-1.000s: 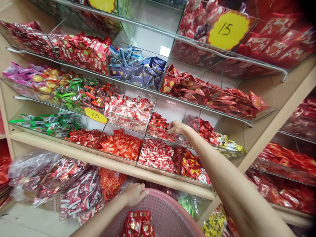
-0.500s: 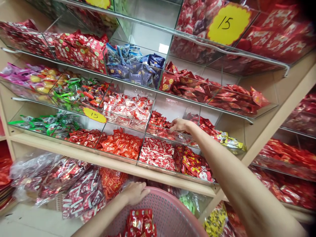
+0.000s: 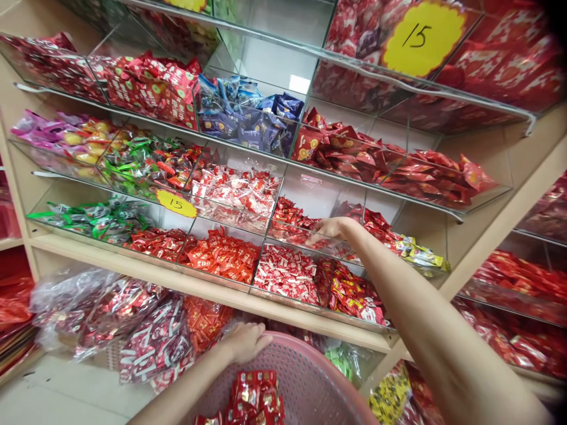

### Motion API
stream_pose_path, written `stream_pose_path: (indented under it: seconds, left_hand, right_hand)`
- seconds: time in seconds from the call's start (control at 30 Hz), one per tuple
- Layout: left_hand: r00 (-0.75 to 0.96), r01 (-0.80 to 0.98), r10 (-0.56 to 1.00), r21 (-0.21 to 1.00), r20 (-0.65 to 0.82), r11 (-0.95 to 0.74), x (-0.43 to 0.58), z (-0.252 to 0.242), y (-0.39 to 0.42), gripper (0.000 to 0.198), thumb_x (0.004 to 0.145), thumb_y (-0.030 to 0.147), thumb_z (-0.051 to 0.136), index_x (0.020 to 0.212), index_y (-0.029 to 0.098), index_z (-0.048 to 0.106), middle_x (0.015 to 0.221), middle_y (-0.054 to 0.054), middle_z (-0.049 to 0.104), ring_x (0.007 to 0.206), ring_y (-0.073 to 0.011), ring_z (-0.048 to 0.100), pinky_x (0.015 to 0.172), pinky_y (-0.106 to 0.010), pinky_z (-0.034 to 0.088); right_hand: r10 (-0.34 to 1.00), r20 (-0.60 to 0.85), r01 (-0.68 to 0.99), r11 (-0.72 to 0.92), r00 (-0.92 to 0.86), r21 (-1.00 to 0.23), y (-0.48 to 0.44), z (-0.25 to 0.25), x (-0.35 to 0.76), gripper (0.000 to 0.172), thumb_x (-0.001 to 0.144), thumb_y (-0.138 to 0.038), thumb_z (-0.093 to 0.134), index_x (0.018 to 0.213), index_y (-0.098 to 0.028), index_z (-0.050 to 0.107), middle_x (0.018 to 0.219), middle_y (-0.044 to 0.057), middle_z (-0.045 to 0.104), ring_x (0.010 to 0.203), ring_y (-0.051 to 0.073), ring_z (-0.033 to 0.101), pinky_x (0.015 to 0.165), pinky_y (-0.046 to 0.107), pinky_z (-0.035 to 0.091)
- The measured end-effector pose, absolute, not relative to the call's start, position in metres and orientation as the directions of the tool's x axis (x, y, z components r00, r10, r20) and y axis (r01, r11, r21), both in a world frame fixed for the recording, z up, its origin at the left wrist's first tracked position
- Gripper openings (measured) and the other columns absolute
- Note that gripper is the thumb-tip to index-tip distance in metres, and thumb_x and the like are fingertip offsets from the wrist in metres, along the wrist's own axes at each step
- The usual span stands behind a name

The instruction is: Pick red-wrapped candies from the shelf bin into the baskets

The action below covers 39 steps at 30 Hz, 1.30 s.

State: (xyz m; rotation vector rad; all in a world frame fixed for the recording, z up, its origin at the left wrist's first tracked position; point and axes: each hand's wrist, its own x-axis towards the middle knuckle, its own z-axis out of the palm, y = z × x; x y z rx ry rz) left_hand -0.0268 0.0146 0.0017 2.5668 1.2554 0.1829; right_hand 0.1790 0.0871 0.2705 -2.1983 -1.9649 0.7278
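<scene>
My left hand (image 3: 248, 342) is closed over the rim of a pink perforated plastic basket (image 3: 305, 360). Red shiny candy packets (image 3: 254, 395) lie inside the basket. On the shelf, my right hand (image 3: 330, 229) reaches over a clear front panel into a compartment. Its fingers point down and left, stretched toward small red wrapped candies (image 3: 290, 218); the panel blurs the fingertips, and I see nothing held in them. Just below are a bin of red-and-white candies (image 3: 286, 274) and one of red-and-yellow candies (image 3: 354, 295).
Clear dividers split the tilted shelves into bins, with orange-red candies (image 3: 224, 254) and blue packets (image 3: 252, 124) among them. Yellow price tags (image 3: 176, 204) hang on the fronts. Plastic bags of candy (image 3: 155, 342) lie beneath the bottom shelf. A wooden post (image 3: 478, 254) stands at right.
My right hand has dipped lower into the red candy compartment, its fingers now behind the clear panel. My left hand stays on the basket rim. The whole view has shifted slightly.
</scene>
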Motion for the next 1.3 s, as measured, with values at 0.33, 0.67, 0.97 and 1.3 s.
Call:
stream_pose_path:
  seconds: [0.33,0.67,0.97,1.3]
  left_hand:
    - [0.627,0.745,0.779,0.29,0.007,-0.601,-0.026,-0.004,0.019,0.061,0.082,0.059,0.008,0.093,0.02,0.054,0.097,-0.011,0.064,0.088,-0.0312,0.06,0.074,-0.043,0.044]
    - [0.615,0.768,0.785,0.281,-0.074,-0.575,-0.021,0.005,0.015,0.064,0.081,0.062,0.008,0.096,0.021,0.055,0.101,-0.011,0.063,0.091,-0.0291,0.06,0.076,-0.041,0.043]
    - [0.615,0.757,0.771,0.4,-0.166,-0.517,-0.02,0.003,0.02,0.053,0.077,0.063,0.029,0.097,0.023,0.057,0.102,-0.008,0.064,0.096,-0.0286,0.057,0.08,-0.038,0.041]
    - [0.66,0.675,0.7,0.624,-0.273,-0.393,-0.018,0.016,0.033,0.081,0.077,0.069,0.009,0.109,0.013,0.059,0.119,-0.01,0.056,0.108,-0.023,0.052,0.09,-0.029,0.038]
  right_hand:
    - [0.955,-0.282,0.913,-0.19,0.088,-0.361,0.079,0.27,0.182,0.039,0.048,-0.045,0.076,0.061,-0.014,0.056,0.055,0.0,0.053,0.052,0.012,0.049,0.049,0.025,0.043]
    - [0.879,0.475,0.846,0.286,-0.044,-0.45,0.0,0.293,0.181,0.032,0.068,-0.043,0.065,0.086,-0.018,0.055,0.075,0.004,0.057,0.061,0.011,0.048,0.052,0.023,0.04]
    - [0.755,0.064,0.675,0.618,-0.652,-0.404,-0.078,0.07,0.103,0.031,0.071,-0.034,0.064,0.095,-0.018,0.054,0.091,0.004,0.06,0.082,0.017,0.055,0.071,0.028,0.046]
    - [0.56,0.077,0.565,0.817,-0.825,0.113,-0.061,-0.017,0.06,0.033,0.076,-0.043,0.056,0.096,-0.017,0.05,0.092,0.005,0.058,0.087,0.019,0.054,0.076,0.032,0.046]
